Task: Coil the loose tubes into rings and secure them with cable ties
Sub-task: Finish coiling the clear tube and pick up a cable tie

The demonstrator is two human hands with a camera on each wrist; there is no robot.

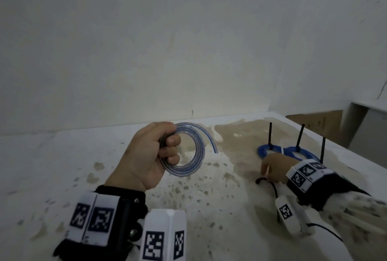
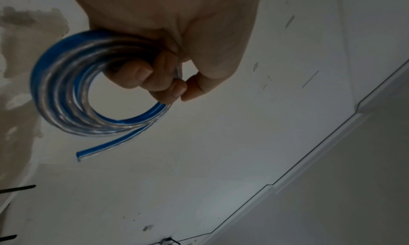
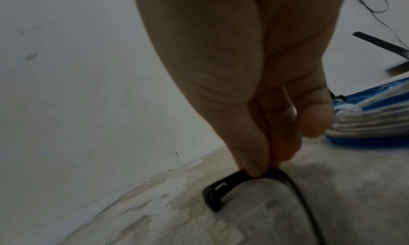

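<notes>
My left hand (image 1: pixel 165 147) (image 2: pixel 163 77) grips a clear tube with a blue stripe (image 1: pixel 196 151) (image 2: pixel 57 94), wound into a ring and held above the table. One loose end (image 1: pixel 213 145) (image 2: pixel 106 147) sticks out of the ring. At the right my right hand (image 1: pixel 270 168) (image 3: pixel 265 154) pinches a black cable tie (image 1: pixel 259 180) (image 3: pixel 221 191) between thumb and finger, low on the table. The tie's head end curls on the surface, and its strap runs back under the hand.
Behind the right hand lie tied blue tube rings (image 1: pixel 272 149) (image 3: pixel 372 119), with black tie tails (image 1: pixel 270 133) standing up from them. The stained white table (image 1: pixel 209 198) meets a wall at the back. A cardboard box (image 1: pixel 318 122) sits beyond the right edge.
</notes>
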